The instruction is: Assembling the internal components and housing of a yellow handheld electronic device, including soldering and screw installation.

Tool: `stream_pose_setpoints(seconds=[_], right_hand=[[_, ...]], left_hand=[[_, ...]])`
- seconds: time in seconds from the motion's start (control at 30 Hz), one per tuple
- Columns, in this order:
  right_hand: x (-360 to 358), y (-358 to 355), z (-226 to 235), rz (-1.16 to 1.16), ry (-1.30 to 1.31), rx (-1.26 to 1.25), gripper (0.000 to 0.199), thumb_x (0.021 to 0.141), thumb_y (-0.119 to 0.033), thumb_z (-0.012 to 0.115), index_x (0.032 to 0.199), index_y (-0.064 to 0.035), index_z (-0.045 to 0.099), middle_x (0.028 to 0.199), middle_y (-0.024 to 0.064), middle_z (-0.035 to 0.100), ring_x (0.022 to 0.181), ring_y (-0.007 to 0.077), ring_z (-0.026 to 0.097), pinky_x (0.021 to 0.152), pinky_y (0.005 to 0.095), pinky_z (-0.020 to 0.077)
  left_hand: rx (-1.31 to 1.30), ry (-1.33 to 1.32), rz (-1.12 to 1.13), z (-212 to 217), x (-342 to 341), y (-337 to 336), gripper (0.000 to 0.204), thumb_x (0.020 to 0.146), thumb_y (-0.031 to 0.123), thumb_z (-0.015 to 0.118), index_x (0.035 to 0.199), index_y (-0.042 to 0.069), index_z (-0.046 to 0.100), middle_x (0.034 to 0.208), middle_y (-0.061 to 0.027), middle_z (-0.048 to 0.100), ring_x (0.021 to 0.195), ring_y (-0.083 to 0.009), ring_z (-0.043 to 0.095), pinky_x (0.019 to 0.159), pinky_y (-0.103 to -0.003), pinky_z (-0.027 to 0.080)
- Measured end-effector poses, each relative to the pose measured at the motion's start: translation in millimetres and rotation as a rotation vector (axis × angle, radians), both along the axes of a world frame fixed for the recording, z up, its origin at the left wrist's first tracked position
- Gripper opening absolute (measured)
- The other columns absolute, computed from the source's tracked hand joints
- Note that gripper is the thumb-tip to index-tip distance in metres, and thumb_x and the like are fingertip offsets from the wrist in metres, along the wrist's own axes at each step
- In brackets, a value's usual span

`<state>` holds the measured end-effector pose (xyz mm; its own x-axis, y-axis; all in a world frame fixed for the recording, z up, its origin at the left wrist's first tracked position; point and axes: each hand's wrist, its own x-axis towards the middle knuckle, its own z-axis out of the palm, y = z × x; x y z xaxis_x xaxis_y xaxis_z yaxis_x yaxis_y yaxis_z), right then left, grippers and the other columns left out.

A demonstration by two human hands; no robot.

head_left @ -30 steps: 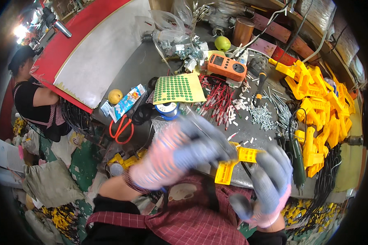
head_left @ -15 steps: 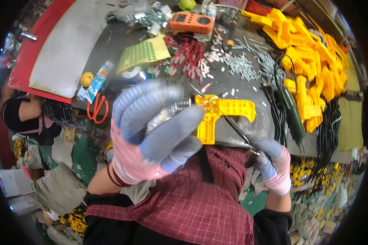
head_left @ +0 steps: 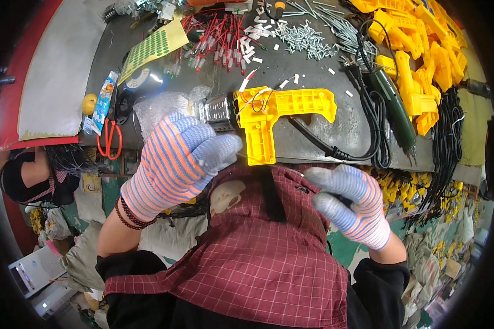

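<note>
My left hand (head_left: pixel 173 162), in a striped knit glove, has its fingers closed in a pinch just left of the yellow pistol-shaped housing half (head_left: pixel 260 140). A thin, wire-like strand (head_left: pixel 282 165) runs from its fingertips towards my right hand (head_left: pixel 348 200). That gloved hand is held below the table edge, thumb and forefinger apart, the strand ending by its fingertip. The housing half lies open side up with thin wires inside; a slotted metal barrel (head_left: pixel 218 113) joins its left end. Under it lies a black cord (head_left: pixel 318 141). Clear plastic wrap (head_left: pixel 159 109) sits behind my left hand.
Yellow housing parts (head_left: pixel 411 71) are heaped at right, near a green corded tool (head_left: pixel 392 107) and black cables (head_left: pixel 447 164). Screws (head_left: pixel 307 41), red-wired lamps (head_left: pixel 222 46) and a green-dotted sticker sheet (head_left: pixel 153 49) lie at the back. Red-handled scissors (head_left: pixel 110 140) lie left.
My left hand has lowered and closed from a blurred, more open shape. My right hand has let go of the black cord, which now lies on the table. The view has tilted down.
</note>
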<state>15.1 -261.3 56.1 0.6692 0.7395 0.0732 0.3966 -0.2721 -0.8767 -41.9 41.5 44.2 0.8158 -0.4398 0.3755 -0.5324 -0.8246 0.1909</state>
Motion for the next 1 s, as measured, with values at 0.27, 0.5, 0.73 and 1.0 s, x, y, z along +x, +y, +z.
stream_pose_setpoints(seconds=[0.27,0.5,0.73,1.0], right_hand=[[-0.4,2.4,-22.5,0.341,-0.387,-0.192,0.033,0.079,-0.016,0.073,0.111,-0.0163,0.074,0.061,0.0032,0.053,0.050,0.0219,0.051,0.048,0.0353,0.0378],[6.5,-24.8,-36.0,-0.361,0.618,0.039,0.025,0.096,-0.017,0.061,0.117,-0.0048,0.067,0.069,0.0002,0.062,0.048,0.0040,0.050,0.048,0.0226,0.0432],[12.3,-7.6,-43.4,-0.667,0.704,0.060,0.020,0.096,-0.016,0.061,0.109,-0.0011,0.065,0.065,-0.0011,0.057,0.047,0.0048,0.050,0.047,0.0212,0.0419],[14.1,24.5,-40.0,-0.673,0.744,0.005,0.023,0.097,-0.017,0.060,0.114,-0.0039,0.066,0.062,-0.0018,0.056,0.045,0.0042,0.048,0.048,0.0212,0.0428]], left_hand=[[0.101,0.410,-0.124,2.9,-16.2,17.1,0.029,0.075,0.019,0.074,0.104,0.017,0.070,0.081,-0.0031,0.064,0.075,-0.0303,0.059,0.069,-0.042,0.046],[-0.072,0.179,0.115,-33.8,1.8,17.4,0.050,0.080,0.044,0.073,0.120,0.014,0.068,0.115,-0.0127,0.064,0.108,-0.0361,0.059,0.096,-0.048,0.045],[0.028,0.146,0.264,-65.2,25.6,38.2,0.075,0.072,0.052,0.078,0.130,0.010,0.055,0.127,-0.0141,0.056,0.121,-0.0366,0.051,0.111,-0.054,0.031],[0.001,0.092,0.263,-68.3,33.4,37.3,0.070,0.063,0.047,0.083,0.119,0.013,0.061,0.112,-0.0088,0.059,0.108,-0.0322,0.055,0.111,-0.055,0.032]])
